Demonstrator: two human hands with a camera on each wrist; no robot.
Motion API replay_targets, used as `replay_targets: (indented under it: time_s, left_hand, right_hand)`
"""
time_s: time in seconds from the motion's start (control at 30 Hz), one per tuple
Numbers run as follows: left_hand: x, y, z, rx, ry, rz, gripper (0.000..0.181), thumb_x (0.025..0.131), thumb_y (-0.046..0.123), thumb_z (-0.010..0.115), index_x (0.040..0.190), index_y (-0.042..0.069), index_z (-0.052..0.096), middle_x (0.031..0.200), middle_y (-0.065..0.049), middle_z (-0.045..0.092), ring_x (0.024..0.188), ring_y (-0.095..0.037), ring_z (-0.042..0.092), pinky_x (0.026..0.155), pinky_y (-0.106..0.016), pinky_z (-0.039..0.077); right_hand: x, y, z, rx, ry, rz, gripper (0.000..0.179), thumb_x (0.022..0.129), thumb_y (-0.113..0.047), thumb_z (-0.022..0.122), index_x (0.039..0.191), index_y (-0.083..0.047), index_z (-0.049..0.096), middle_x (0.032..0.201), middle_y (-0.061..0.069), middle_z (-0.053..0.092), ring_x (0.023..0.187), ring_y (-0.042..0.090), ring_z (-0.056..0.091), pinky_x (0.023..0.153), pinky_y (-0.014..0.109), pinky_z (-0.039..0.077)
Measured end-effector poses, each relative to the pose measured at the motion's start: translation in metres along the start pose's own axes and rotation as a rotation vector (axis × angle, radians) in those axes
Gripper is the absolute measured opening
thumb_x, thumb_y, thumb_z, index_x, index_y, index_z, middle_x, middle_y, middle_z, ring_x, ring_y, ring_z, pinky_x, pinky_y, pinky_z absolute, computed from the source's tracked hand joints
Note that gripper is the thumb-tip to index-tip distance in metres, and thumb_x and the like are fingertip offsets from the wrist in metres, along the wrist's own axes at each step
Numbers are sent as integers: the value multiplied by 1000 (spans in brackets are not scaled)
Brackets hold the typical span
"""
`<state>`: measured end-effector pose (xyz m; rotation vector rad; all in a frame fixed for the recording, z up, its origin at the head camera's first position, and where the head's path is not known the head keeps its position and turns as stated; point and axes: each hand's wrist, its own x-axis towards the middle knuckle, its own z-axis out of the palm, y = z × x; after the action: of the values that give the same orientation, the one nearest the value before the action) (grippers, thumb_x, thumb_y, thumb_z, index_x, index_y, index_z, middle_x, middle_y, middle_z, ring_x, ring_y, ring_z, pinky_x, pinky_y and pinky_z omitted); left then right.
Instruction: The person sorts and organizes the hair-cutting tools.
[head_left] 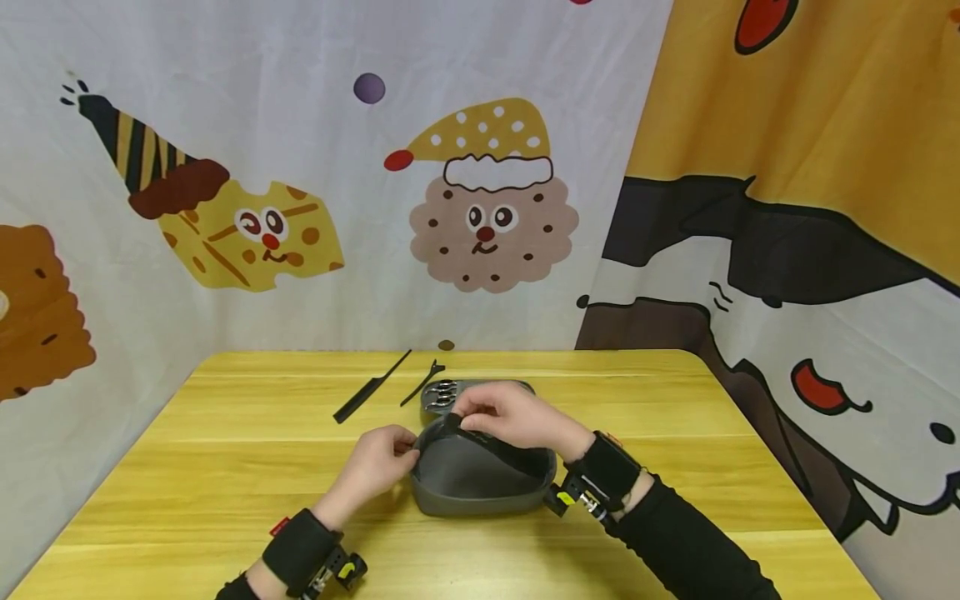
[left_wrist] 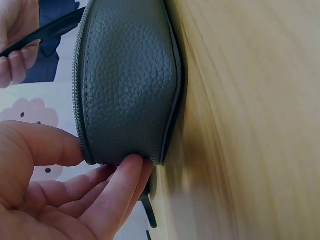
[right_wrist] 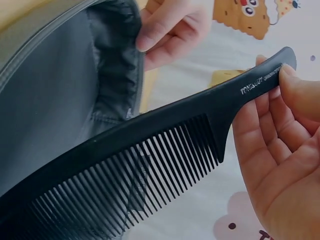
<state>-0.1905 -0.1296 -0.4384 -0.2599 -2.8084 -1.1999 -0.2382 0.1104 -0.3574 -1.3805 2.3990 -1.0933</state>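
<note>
A black comb point(right_wrist: 150, 115) with a curved handle is pinched by its handle end in my right hand point(head_left: 506, 412). Its toothed part slants down over the opening of a dark grey zippered case point(head_left: 480, 504). The case stands open on the table, its pebbled outer side point(left_wrist: 130, 75) facing the left wrist camera. My left hand point(head_left: 378, 458) pinches the case's left rim between thumb and fingers. Behind, the case's flipped-back lid point(head_left: 476, 383) lies partly hidden by my right hand, with several shiny metal clips point(head_left: 441, 393) at its left side.
A black rat-tail comb point(head_left: 367, 396) lies left of the case on the wooden table point(head_left: 247, 450). Between it and the lid is a long black hair clip point(head_left: 423, 382). A curtain printed with cartoon figures point(head_left: 495, 225) hangs behind the table's far edge.
</note>
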Motion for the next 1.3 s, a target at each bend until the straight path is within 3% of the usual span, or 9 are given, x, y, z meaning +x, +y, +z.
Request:
replay_targets:
  time_s: [0.3,0.6,1.0,1.3]
  left_hand:
    - [-1,-1,-1,-29,-4,-31,10,85,2,72,95,0,72,85,-4,68,77,-18,64,70,-37,55]
    - [0,-1,-3,-47,-6,-44,9,84,1,71,93,-1,71,84,-4,68,77,-17,63,69,-37,55]
    - [-1,-3,-4,-73,-12,-45,8,84,0,70,92,0,72,83,-3,68,75,-16,62,68,-36,54]
    - [-2,-5,-5,-83,-17,-53,9,86,0,69,94,0,72,83,-3,68,73,-15,61,66,-34,52]
  right_hand:
    - [5,5,7,-44,-111,33,6,99,-13,61,101,-15,66,93,-8,60,75,6,50,70,24,44]
    - [12,9,21,-60,-149,94,7,98,-12,63,103,-13,66,98,-6,64,87,4,60,80,23,50]
    - [23,10,39,-86,-198,165,8,96,-11,65,98,-15,60,87,-8,62,80,4,59,75,22,49]
    - [38,6,48,-214,-275,208,8,92,-12,71,91,-16,64,82,-9,62,74,3,58,71,20,48]
